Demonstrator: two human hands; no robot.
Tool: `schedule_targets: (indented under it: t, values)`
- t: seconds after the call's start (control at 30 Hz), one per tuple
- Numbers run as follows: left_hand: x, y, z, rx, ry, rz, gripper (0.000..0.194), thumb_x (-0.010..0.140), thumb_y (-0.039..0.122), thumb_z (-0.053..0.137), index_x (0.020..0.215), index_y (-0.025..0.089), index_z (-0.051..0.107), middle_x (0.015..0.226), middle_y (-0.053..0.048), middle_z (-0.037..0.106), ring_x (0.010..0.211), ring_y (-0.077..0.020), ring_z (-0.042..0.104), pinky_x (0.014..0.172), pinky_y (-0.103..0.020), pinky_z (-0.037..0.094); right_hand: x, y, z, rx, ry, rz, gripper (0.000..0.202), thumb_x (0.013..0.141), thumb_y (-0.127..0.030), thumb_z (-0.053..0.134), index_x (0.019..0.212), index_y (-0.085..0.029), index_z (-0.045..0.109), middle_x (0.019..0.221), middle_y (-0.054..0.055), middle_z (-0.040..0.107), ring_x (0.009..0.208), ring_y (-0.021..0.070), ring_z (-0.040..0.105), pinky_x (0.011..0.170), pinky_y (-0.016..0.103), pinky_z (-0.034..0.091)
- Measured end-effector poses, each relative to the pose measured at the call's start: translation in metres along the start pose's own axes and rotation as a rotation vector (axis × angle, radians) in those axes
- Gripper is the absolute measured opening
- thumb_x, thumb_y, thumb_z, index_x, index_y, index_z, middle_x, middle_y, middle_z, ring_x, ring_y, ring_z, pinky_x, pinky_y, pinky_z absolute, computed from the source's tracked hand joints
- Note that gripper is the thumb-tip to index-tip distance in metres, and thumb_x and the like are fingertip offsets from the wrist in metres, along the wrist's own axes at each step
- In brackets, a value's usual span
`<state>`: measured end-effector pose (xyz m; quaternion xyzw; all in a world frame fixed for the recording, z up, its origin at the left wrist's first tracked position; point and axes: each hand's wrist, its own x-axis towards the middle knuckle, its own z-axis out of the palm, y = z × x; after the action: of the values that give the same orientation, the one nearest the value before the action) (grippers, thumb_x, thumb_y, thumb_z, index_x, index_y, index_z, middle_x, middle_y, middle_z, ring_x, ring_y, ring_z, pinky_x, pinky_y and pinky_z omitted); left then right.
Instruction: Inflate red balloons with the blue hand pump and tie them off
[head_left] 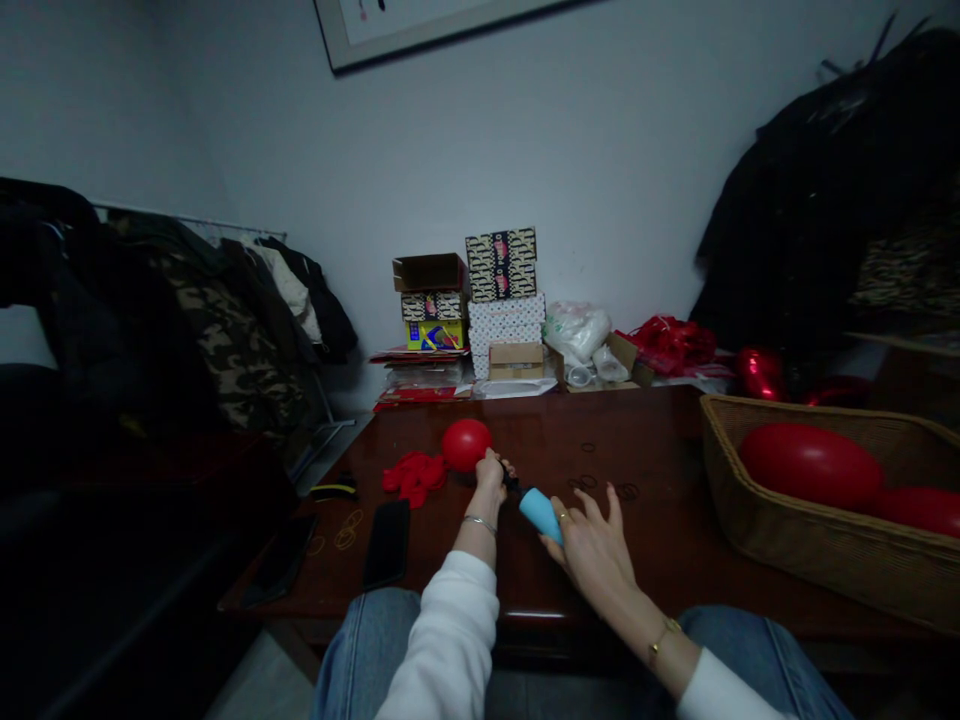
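A small, partly inflated red balloon [466,444] sits at the far side of my left hand [491,474]. That hand is closed around the balloon's neck, where it meets the black nozzle end of a hand pump. The pump's light blue barrel [540,514] slants down toward my right hand [594,540]. My right hand holds the barrel's near end between thumb and palm, with its other fingers stretched out. Left of the balloon lies a pile of flat red balloons [415,477]. The nozzle tip and balloon mouth are hidden by my left fingers.
A wicker basket [787,535] with large red balloons [810,465] stands at the right. Rubber bands [348,530] and a black phone [387,543] lie on the dark wooden table [645,430]. Stacked boxes [506,325] and a plastic bag [577,330] are at the back.
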<state>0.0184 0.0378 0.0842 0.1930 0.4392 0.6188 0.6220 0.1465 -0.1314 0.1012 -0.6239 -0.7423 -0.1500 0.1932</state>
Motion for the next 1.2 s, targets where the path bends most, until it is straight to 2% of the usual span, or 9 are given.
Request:
schedule_targets:
  t: [0.2, 0.33, 0.53, 0.77, 0.87, 1.03, 1.2]
  values:
    - [0.005, 0.023, -0.01, 0.001, 0.008, 0.022, 0.026, 0.093, 0.029, 0.034, 0.069, 0.02, 0.036, 0.046, 0.006, 0.037, 0.033, -0.0075, 0.036, 0.038, -0.018, 0.028, -0.032, 0.02, -0.006, 0.042, 0.069, -0.022, 0.044, 0.083, -0.041, 0.056, 0.119, -0.017, 0.058, 0.09, 0.006, 0.071, 0.116, 0.0267, 0.05, 0.111, 0.052, 0.004]
    - [0.004, 0.028, -0.01, -0.005, 0.027, 0.048, 0.028, 0.094, 0.028, 0.031, 0.068, 0.02, 0.036, 0.045, 0.006, 0.036, 0.033, -0.0073, 0.035, 0.038, -0.018, 0.027, -0.039, 0.026, -0.009, 0.031, 0.106, -0.029, 0.044, 0.081, -0.041, 0.058, 0.116, -0.016, 0.06, 0.089, 0.007, 0.072, 0.117, 0.0272, 0.05, 0.111, 0.053, 0.005]
    - [-0.002, 0.019, -0.003, -0.001, 0.076, 0.052, 0.028, 0.093, 0.029, 0.032, 0.067, 0.02, 0.036, 0.045, 0.006, 0.036, 0.033, -0.0079, 0.036, 0.038, -0.02, 0.029, -0.025, 0.024, -0.005, -0.026, 0.085, -0.052, 0.044, 0.083, -0.042, 0.055, 0.117, -0.015, 0.06, 0.089, 0.009, 0.072, 0.118, 0.0283, 0.049, 0.111, 0.055, 0.003]
    - [-0.006, 0.0, 0.008, -0.013, 0.04, 0.004, 0.026, 0.092, 0.029, 0.035, 0.067, 0.02, 0.037, 0.045, 0.006, 0.037, 0.033, -0.0078, 0.037, 0.039, -0.02, 0.03, 0.014, -0.003, -0.003, -0.038, -0.017, -0.025, 0.045, 0.085, -0.04, 0.052, 0.118, -0.01, 0.059, 0.095, 0.014, 0.07, 0.119, 0.0304, 0.048, 0.11, 0.055, 0.0]
    - [-0.006, -0.003, 0.007, 0.018, 0.015, 0.003, 0.025, 0.092, 0.029, 0.035, 0.068, 0.02, 0.037, 0.045, 0.005, 0.037, 0.033, -0.0085, 0.038, 0.039, -0.02, 0.031, 0.022, -0.013, -0.001, -0.034, -0.03, 0.01, 0.045, 0.084, -0.039, 0.053, 0.117, -0.009, 0.059, 0.094, 0.015, 0.07, 0.119, 0.031, 0.048, 0.109, 0.055, -0.001]
    - [-0.002, -0.002, 0.002, 0.032, 0.017, 0.001, 0.025, 0.092, 0.028, 0.035, 0.069, 0.02, 0.037, 0.044, 0.005, 0.037, 0.033, -0.0084, 0.037, 0.038, -0.02, 0.03, 0.014, -0.015, 0.003, -0.016, -0.014, 0.019, 0.047, 0.084, -0.039, 0.054, 0.12, -0.01, 0.057, 0.092, 0.013, 0.071, 0.118, 0.0307, 0.049, 0.109, 0.055, 0.001]
    - [0.002, 0.014, -0.005, 0.055, 0.014, 0.006, 0.025, 0.092, 0.028, 0.034, 0.069, 0.02, 0.037, 0.045, 0.006, 0.037, 0.033, -0.0082, 0.037, 0.038, -0.019, 0.029, -0.009, 0.002, 0.0, 0.021, 0.028, -0.02, 0.045, 0.083, -0.041, 0.056, 0.119, -0.014, 0.059, 0.096, 0.011, 0.071, 0.119, 0.0292, 0.049, 0.11, 0.054, 0.003]
